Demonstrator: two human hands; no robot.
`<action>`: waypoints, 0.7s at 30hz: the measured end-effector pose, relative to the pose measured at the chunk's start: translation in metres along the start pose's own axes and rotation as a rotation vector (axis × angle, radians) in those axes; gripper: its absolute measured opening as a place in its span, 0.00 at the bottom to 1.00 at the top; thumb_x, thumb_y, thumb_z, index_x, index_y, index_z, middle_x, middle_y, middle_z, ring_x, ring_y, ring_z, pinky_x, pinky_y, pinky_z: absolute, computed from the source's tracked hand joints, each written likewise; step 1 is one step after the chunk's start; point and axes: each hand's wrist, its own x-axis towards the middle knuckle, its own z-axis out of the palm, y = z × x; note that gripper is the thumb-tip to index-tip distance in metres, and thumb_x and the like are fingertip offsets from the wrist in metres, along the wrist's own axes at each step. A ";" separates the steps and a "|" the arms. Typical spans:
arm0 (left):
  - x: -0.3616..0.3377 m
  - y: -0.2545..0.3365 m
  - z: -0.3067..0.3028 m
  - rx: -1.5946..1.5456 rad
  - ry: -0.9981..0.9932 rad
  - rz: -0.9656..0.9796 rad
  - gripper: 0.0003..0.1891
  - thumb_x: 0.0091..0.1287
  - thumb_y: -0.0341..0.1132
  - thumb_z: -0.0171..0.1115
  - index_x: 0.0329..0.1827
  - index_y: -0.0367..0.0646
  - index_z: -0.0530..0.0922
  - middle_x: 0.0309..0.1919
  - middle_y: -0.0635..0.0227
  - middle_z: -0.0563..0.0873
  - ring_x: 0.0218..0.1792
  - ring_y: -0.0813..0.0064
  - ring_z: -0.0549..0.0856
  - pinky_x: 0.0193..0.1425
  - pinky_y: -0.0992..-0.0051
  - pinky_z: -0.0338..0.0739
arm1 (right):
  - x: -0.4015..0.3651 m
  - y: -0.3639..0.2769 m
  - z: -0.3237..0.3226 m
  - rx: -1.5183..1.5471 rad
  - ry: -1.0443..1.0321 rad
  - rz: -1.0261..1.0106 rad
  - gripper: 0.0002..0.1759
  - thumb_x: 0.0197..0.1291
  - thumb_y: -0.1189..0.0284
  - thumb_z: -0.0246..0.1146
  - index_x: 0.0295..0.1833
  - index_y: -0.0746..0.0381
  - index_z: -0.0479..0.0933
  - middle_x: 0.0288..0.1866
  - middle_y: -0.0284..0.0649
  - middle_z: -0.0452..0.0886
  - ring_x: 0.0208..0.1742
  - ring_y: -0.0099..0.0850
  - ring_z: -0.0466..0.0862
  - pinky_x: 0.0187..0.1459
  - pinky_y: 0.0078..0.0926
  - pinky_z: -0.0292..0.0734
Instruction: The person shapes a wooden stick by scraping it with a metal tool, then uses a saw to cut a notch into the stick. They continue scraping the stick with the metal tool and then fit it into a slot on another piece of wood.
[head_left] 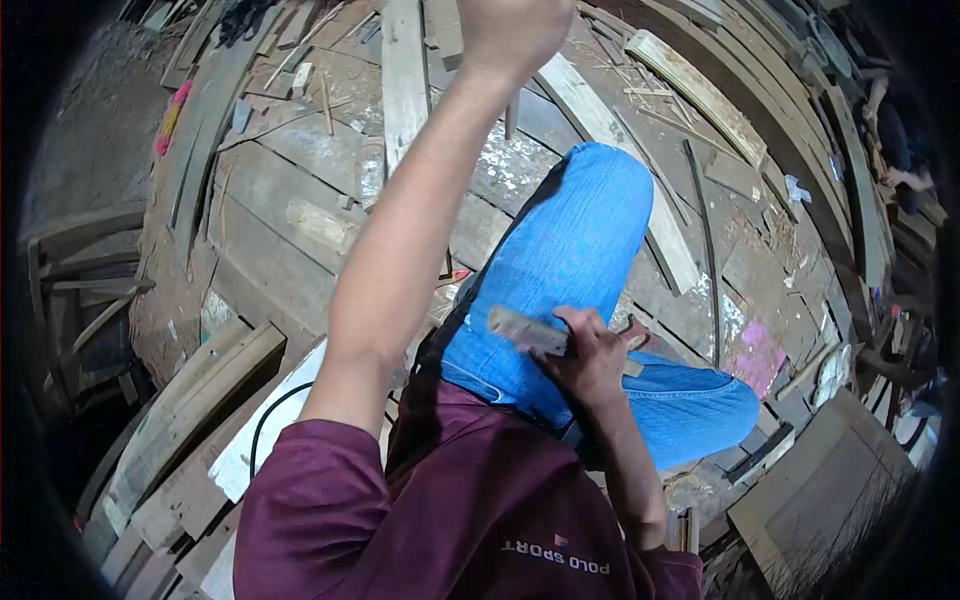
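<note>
My left hand [517, 32] is at the top edge, above the floor boards, with its arm stretched forward. Its fingers are out of frame or hidden, so what it holds cannot be seen. Over my bent leg in blue jeans [575, 240], my right hand [592, 362] is closed around a short block-like wooden piece [525, 330]. The pale end of that piece points left and looks slightly blurred. Part of it is hidden by my fingers.
Long planks [404, 80] and a pale beam [695, 95] lie ahead among wood scraps. Curved timbers [190, 410] stand at the lower left. A brown panel [825, 500] lies at the lower right. Another person's hand [908, 180] shows at the far right.
</note>
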 end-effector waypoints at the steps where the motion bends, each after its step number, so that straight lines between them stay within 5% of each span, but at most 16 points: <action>1: -0.002 0.001 -0.003 0.040 -0.023 -0.015 0.22 0.69 0.37 0.64 0.16 0.41 0.67 0.13 0.78 0.67 0.18 0.87 0.65 0.21 0.76 0.59 | -0.003 0.003 0.004 0.020 0.050 0.016 0.24 0.42 0.62 0.77 0.46 0.56 0.78 0.35 0.41 0.82 0.29 0.43 0.84 0.28 0.37 0.79; 4: -0.008 0.003 -0.001 -0.003 0.015 0.011 0.22 0.68 0.37 0.64 0.16 0.42 0.67 0.13 0.78 0.67 0.18 0.88 0.65 0.22 0.77 0.59 | -0.004 0.003 0.009 -0.050 0.179 0.190 0.20 0.46 0.70 0.75 0.45 0.58 0.78 0.29 0.47 0.82 0.29 0.45 0.84 0.30 0.39 0.77; 8: -0.007 0.003 0.003 -0.044 0.010 0.099 0.22 0.68 0.39 0.65 0.18 0.42 0.67 0.15 0.78 0.67 0.20 0.86 0.65 0.23 0.76 0.61 | 0.000 0.007 -0.015 0.147 0.089 0.122 0.25 0.44 0.64 0.79 0.45 0.61 0.77 0.29 0.51 0.83 0.31 0.46 0.86 0.31 0.37 0.79; 9: -0.006 0.007 0.001 -0.015 0.014 0.110 0.22 0.68 0.39 0.65 0.18 0.42 0.67 0.15 0.78 0.67 0.20 0.86 0.65 0.23 0.76 0.61 | 0.002 0.006 -0.026 0.177 0.076 0.061 0.26 0.46 0.57 0.77 0.45 0.61 0.77 0.28 0.46 0.83 0.29 0.45 0.85 0.31 0.36 0.79; 12: -0.006 0.008 0.007 -0.045 -0.008 0.070 0.20 0.68 0.39 0.64 0.19 0.42 0.69 0.15 0.78 0.67 0.20 0.85 0.66 0.23 0.76 0.61 | -0.002 0.013 -0.033 -0.033 -0.039 0.163 0.25 0.45 0.57 0.77 0.42 0.62 0.78 0.28 0.46 0.83 0.29 0.45 0.85 0.30 0.36 0.79; 14: -0.006 0.018 0.012 -0.027 -0.051 0.089 0.19 0.69 0.37 0.63 0.20 0.42 0.70 0.15 0.79 0.66 0.19 0.85 0.65 0.23 0.76 0.59 | -0.005 0.018 -0.023 0.022 0.112 0.036 0.27 0.44 0.53 0.77 0.39 0.63 0.78 0.28 0.47 0.82 0.29 0.45 0.84 0.31 0.38 0.78; 16: -0.008 0.034 0.018 0.085 -0.087 -0.030 0.19 0.70 0.36 0.62 0.19 0.42 0.69 0.15 0.79 0.67 0.20 0.86 0.65 0.22 0.76 0.58 | -0.002 0.016 -0.036 0.049 0.045 0.088 0.28 0.44 0.52 0.77 0.39 0.63 0.78 0.29 0.48 0.82 0.31 0.45 0.85 0.31 0.38 0.78; 21: 0.002 0.045 0.054 -0.015 -0.276 0.122 0.15 0.72 0.37 0.58 0.25 0.42 0.74 0.15 0.80 0.67 0.20 0.87 0.65 0.22 0.77 0.58 | 0.023 0.032 -0.111 0.042 0.140 0.282 0.29 0.46 0.51 0.77 0.41 0.65 0.78 0.26 0.50 0.83 0.30 0.49 0.85 0.32 0.42 0.79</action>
